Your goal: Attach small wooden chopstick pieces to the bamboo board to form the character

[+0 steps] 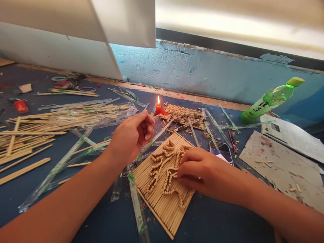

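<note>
A panel of chopsticks laid side by side (pixel 162 209) rests at an angle on the dark blue table. Short cut stick pieces stand on it in winding outlines (pixel 154 168). My right hand (pixel 199 172) is over the panel's right side, fingers bent and closed at the outlines; its fingertips are partly hidden, so what they grip does not show. My left hand (pixel 136 131) is raised beyond the panel's left corner, thumb and fingers pinched together. A thin pale tip pokes up by those fingers, and I cannot tell what it is. Just behind burns a short red candle (pixel 158 108).
Loose chopsticks (pixel 30 135) and clear wrappers (pixel 58 165) cover the left. Behind the panel lies another stick mat (pixel 186 113) with dark debris. To the right are a phone (pixel 221 152), a stained sheet (pixel 275 165) with cut pieces, papers (pixel 296 135) and a green bottle (pixel 270 101).
</note>
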{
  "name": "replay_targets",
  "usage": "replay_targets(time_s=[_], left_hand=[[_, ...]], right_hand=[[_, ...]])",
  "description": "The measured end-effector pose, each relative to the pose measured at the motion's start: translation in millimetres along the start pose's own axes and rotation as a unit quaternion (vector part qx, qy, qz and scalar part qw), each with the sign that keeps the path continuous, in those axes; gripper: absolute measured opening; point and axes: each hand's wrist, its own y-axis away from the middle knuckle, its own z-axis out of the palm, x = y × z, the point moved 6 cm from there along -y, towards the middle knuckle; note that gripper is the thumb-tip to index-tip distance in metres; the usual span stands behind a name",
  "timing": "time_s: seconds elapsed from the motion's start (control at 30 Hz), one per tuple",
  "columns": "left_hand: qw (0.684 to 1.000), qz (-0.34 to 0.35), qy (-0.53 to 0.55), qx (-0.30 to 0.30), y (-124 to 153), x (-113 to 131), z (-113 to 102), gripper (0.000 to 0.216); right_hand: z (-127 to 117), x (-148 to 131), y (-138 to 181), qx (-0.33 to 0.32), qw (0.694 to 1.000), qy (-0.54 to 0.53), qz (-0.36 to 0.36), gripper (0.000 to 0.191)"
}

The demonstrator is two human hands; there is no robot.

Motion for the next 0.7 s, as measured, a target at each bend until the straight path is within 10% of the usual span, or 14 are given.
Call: replay_targets(time_s=[0.47,0.7], left_hand=[[1.0,-0.011,0.011,-0.004,0,-1,1,0.032],[1.0,-0.022,-0.002,-0.011,1,-3,-1,0.032]], right_hand=[[0,-1,-3,0.005,1.0,0.0,-0.012,0.014],[-67,8,19,0.098,0.991,0.03,0.085,0.012]])
